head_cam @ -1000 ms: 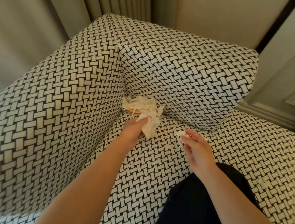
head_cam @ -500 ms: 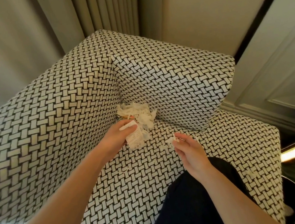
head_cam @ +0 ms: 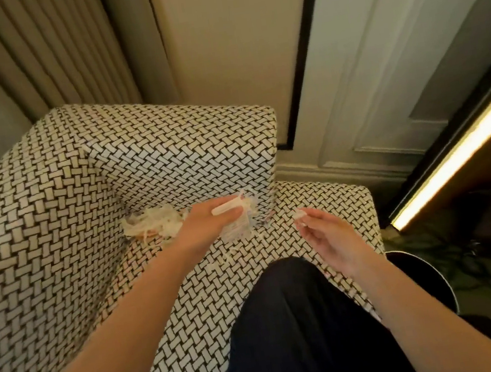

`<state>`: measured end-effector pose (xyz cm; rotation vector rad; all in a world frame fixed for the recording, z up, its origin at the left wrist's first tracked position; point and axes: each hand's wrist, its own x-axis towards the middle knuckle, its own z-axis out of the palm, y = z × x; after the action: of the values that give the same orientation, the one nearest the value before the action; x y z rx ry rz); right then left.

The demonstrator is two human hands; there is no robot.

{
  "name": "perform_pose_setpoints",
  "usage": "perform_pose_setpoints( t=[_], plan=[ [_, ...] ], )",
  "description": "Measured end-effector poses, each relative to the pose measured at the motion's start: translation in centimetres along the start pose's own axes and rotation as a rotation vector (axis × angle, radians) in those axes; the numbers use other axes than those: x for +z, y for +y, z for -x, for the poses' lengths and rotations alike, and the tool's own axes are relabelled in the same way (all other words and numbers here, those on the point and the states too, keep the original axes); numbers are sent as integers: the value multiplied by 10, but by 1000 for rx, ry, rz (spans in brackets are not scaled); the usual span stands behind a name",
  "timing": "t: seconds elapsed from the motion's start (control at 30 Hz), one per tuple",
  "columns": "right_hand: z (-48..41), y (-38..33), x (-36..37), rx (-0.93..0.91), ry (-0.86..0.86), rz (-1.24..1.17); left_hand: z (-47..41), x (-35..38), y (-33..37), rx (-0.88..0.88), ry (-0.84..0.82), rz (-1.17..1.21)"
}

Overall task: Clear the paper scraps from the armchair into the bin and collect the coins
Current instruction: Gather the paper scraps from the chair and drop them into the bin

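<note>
The left hand (head_cam: 209,227) grips a wad of paper scraps (head_cam: 239,232) over the armchair (head_cam: 41,246) seat, just beside the loose pile of scraps (head_cam: 155,223) lying in the back corner. The right hand (head_cam: 330,240), nearby, pinches a small scrap (head_cam: 299,214) between its fingertips.

Open seat strip (head_cam: 202,311) between scrap pile (head_cam: 155,225) and knee (head_cam: 292,305)

Pleated curtain (head_cam: 55,54) top left; panelled wall (head_cam: 377,57) right; glowing light strip (head_cam: 453,150).
</note>
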<state>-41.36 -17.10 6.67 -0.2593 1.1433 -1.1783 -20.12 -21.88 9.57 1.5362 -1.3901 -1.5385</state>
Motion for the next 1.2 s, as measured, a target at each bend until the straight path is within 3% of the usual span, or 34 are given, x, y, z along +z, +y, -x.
perform_pose_setpoints(
  t=[0.17,0.53,0.87,1.2],
  plan=[
    [11,-37,-80,-73,186,-139,-23,93,30,39,-204,-63],
    [11,-44,-221,-1,616,-492,-51,258,33,146,-501,-441],
    [14,-32,-265,59,658,-758,-55,327,8,216,-474,-604],
    [12,-31,-272,97,642,-682,-53,340,9,93,-226,-424]
  ],
)
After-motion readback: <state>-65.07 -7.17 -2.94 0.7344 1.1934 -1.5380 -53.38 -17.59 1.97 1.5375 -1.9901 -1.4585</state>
